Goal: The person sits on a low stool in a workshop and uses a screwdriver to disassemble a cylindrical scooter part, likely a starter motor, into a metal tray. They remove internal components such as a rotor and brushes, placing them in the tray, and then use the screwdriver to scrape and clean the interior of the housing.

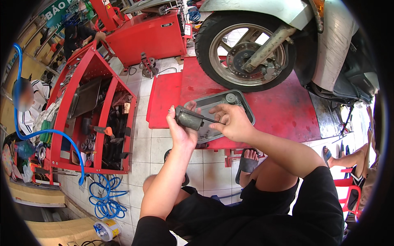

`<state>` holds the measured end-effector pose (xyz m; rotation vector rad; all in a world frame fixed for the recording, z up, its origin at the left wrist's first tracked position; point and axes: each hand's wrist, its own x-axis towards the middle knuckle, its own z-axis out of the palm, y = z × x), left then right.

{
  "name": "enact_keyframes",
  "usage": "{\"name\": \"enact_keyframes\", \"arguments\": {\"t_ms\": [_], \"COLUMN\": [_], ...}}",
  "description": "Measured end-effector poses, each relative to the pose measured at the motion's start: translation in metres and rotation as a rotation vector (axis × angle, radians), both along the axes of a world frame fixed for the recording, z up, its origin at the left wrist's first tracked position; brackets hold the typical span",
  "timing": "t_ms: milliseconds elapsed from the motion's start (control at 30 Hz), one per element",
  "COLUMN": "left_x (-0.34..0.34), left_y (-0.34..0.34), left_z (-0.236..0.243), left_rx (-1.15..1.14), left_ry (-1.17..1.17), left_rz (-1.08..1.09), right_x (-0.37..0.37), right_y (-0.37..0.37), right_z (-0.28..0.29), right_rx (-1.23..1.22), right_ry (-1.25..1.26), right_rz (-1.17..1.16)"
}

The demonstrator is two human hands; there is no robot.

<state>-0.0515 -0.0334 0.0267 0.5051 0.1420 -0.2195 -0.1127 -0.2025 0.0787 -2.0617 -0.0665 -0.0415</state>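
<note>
My left hand (183, 133) is wrapped round a dark grey metal cylinder (189, 119), which looks like a small motor casing. It is held tilted above the near left part of a grey metal tray (248, 110). Between the fingertips of my right hand (234, 123) is a thin black rod (210, 119). The rod runs leftward to the cylinder's end; whether it is fixed to the cylinder I cannot tell. Inside the tray, at its far side, lies a round metal part (231, 99). My forearms hide some of the tray.
The tray rests on a red lift platform (283, 108) under a motorbike's front wheel (246, 53). At left stands a red tool cart (92, 106) with tools; a blue hose (107, 197) is coiled on the floor. Other people (78, 39) are at the left and right edges.
</note>
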Motion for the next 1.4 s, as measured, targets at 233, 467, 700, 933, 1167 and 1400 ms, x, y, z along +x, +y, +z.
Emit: {"name": "enact_keyframes", "arguments": {"t_ms": [233,467,700,933,1167,1400], "left_x": [0.002,0.005,0.002,-0.002,0.001,0.022], "left_y": [0.0,0.005,0.0,0.004,0.009,0.022], "left_z": [0.002,-0.003,0.002,0.005,0.01,0.011], "left_rx": [-0.025,-0.059,-0.031,-0.136,-0.064,-0.161], "left_ry": [0.019,0.001,0.0,-0.224,-0.135,0.214], "left_rz": [0.013,-0.005,0.027,-0.093,-0.029,0.162], "right_x": [0.005,0.002,-0.004,-0.002,0.0,0.026], "right_y": [0.001,-0.002,-0.001,-0.013,-0.005,-0.049], "right_z": [-0.001,-0.006,0.003,0.007,0.011,-0.012], "right_rx": [0.11,0.056,-0.452,0.602,-0.125,-0.406], "right_ry": [0.107,0.023,-0.226,0.658,0.022,0.013], "right_rz": [-0.038,0.086,0.046,0.299,0.354,0.194]}}
